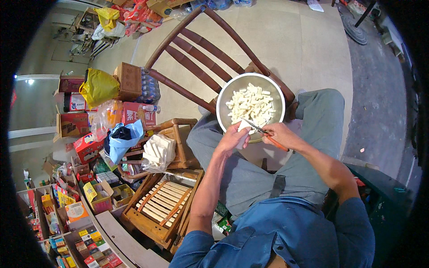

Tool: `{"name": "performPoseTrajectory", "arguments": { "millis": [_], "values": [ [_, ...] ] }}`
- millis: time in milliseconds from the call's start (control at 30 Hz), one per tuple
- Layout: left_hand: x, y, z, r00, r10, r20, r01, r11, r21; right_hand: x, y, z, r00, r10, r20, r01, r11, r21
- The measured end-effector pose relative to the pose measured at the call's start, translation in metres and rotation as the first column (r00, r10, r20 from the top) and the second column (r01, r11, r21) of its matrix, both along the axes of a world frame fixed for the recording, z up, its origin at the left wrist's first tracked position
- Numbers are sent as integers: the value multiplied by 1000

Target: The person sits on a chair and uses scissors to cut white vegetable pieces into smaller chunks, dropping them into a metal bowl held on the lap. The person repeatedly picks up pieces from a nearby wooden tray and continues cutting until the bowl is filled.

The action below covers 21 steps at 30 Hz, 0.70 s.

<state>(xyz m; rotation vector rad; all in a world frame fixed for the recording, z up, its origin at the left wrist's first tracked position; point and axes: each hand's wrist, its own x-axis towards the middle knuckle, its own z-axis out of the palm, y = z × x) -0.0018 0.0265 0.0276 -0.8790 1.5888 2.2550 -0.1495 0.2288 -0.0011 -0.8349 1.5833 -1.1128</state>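
A steel bowl [279, 109] rests on a wooden chair in front of me, between my knees. Many short white cut pieces [251, 103] lie heaped in it; they look like rice cake. Over the bowl's near rim, my left hand [231, 137] pinches a white stick [244, 126] of the same kind. My right hand [281, 135] grips scissors [276, 142] with orange handles. Their blades point left, at the stick by my left fingers. Whether the blades have closed on it I cannot tell.
An open plastic bag [158, 152] of whole white sticks sits to my left on a bamboo chair [181, 134]. Beside it are a light blue bag [123, 143] and a slatted wooden seat [165, 203]. Stacked cartons [73, 124] and compartments of small boxes [94, 250] fill the far left.
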Motion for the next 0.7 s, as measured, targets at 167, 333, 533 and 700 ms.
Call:
{"name": "performPoseTrajectory", "arguments": {
  "millis": [167, 333, 533, 700],
  "values": [
    [-1, -1, 1, 999, 49, -6, -49, 999, -21, -2, 1, 11, 921, -102, 377, 32, 982, 187],
    [-5, 0, -7, 1000, 8, 1, -8, 994, -107, 2, 2, -19, 976, 37, -213, -60, 993, -103],
    [-3, -4, -1, 997, 54, 46, -48, 990, -130, -7, -4, 20, 995, 43, 87, -59, 980, 192],
    [-2, -7, -5, 1000, 8, -5, -9, 984, -178, -3, -1, 4, 991, 76, -112, -71, 996, 50]
  ]
}}
